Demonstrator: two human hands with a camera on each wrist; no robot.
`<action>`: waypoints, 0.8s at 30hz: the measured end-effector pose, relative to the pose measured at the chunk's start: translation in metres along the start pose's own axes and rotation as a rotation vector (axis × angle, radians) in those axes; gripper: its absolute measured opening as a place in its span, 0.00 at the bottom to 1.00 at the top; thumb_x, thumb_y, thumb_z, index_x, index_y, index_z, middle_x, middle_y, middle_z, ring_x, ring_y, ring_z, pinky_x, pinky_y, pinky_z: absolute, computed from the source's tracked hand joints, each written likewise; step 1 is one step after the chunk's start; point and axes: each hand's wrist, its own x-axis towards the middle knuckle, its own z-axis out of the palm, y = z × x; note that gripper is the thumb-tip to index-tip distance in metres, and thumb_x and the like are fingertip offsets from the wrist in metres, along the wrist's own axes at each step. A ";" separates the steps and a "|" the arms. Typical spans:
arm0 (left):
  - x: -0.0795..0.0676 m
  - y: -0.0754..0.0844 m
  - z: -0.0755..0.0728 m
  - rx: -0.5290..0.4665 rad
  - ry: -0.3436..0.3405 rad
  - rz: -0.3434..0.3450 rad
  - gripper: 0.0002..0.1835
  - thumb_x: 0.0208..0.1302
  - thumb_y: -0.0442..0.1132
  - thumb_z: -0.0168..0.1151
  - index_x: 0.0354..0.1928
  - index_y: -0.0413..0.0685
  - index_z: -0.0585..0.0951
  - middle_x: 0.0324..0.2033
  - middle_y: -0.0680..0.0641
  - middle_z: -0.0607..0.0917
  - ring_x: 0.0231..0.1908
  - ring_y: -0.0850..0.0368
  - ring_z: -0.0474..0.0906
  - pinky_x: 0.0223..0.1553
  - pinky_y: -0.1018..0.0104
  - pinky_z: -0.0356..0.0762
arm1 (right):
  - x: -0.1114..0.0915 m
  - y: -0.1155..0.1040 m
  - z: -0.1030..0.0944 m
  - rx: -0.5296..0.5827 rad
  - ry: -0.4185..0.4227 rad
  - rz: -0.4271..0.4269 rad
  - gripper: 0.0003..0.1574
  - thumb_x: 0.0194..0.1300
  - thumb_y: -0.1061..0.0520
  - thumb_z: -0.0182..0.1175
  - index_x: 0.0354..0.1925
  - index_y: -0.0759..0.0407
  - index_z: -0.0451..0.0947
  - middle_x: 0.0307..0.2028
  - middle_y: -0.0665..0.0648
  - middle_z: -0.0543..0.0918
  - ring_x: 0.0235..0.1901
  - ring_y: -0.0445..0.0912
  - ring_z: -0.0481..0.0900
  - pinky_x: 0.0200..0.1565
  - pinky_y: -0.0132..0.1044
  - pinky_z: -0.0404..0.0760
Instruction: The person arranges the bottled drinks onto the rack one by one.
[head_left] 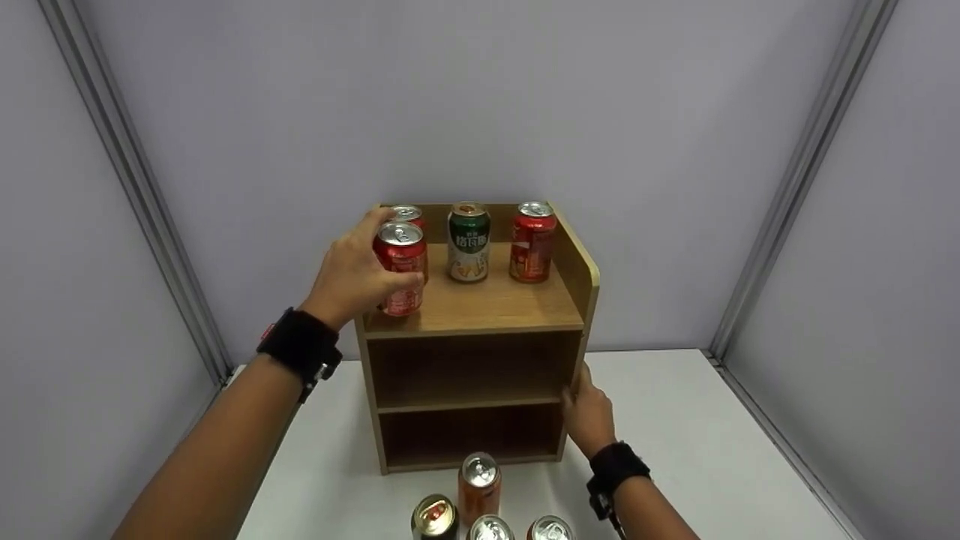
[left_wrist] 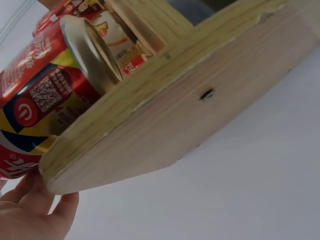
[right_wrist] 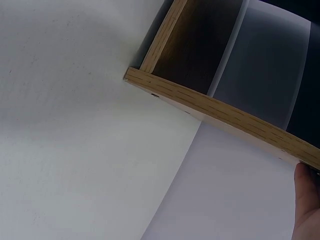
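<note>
My left hand (head_left: 351, 271) grips a red drink can (head_left: 400, 259) at the left front of the top board of a small wooden shelf (head_left: 472, 330). In the left wrist view, this red can's printed side shows beside the shelf's side panel. Behind it another red can (head_left: 409, 214) is partly hidden. A green-and-white can (head_left: 469, 244) and a further red can (head_left: 532, 244) stand upright on the same board. My right hand (head_left: 590, 412) holds the shelf's right side panel about midway down; the right wrist view shows only part of that hand (right_wrist: 307, 205).
On the white table (head_left: 660, 442), in front of the shelf, stand an orange can (head_left: 478, 491), a can with a gold top (head_left: 435, 517) and two silver-topped cans cut off below. Grey walls (head_left: 675, 150) rise behind and at both sides.
</note>
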 end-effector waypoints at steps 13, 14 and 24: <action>0.005 -0.007 0.007 -0.013 -0.023 -0.061 0.49 0.46 0.45 0.80 0.70 0.48 0.62 0.52 0.41 0.80 0.48 0.48 0.80 0.46 0.52 0.80 | -0.002 0.000 -0.004 -0.029 -0.003 0.004 0.32 0.68 0.61 0.57 0.67 0.65 0.60 0.36 0.72 0.83 0.34 0.64 0.83 0.36 0.57 0.79; 0.005 -0.008 0.007 -0.015 -0.026 -0.062 0.50 0.46 0.45 0.80 0.70 0.48 0.62 0.52 0.41 0.80 0.48 0.48 0.80 0.46 0.52 0.80 | -0.002 0.000 -0.004 -0.031 0.000 0.003 0.32 0.68 0.61 0.57 0.67 0.66 0.61 0.36 0.72 0.83 0.34 0.64 0.83 0.36 0.57 0.79; 0.000 -0.014 0.004 -0.028 -0.025 -0.088 0.50 0.46 0.43 0.80 0.70 0.46 0.61 0.54 0.40 0.79 0.50 0.47 0.79 0.48 0.50 0.79 | -0.004 -0.003 -0.001 0.002 -0.009 -0.010 0.34 0.68 0.62 0.57 0.68 0.66 0.60 0.39 0.73 0.82 0.36 0.64 0.82 0.38 0.58 0.79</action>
